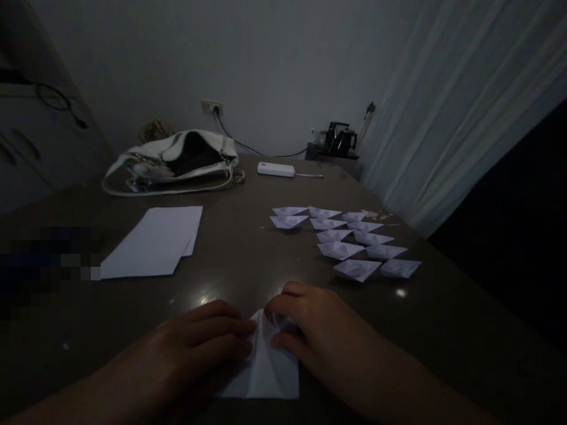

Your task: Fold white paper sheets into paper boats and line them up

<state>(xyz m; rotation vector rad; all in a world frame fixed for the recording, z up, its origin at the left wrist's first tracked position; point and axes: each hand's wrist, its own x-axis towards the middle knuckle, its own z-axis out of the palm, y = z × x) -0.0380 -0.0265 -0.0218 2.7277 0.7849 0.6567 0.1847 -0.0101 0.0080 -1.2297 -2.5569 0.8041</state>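
Note:
A partly folded sheet of white paper point(270, 378) lies on the table right in front of me, with creases meeting at a point at its far end. My left hand point(208, 336) rests over the paper's left side, fingers closed together and pressing on it. From the right, my right hand point(310, 324) pinches the paper near its upper edge between thumb and fingers. The left thumb is hidden. Several folded paper boats point(340, 249) stand in rough rows farther off to the right.
A stack of white paper point(155, 242) lies at the left. Behind it sits an open white handbag point(190, 156), beside a white power strip point(275, 170) with a short cable. A black kettle point(344, 141) stands at the back right, near a hanging white curtain point(425, 106).

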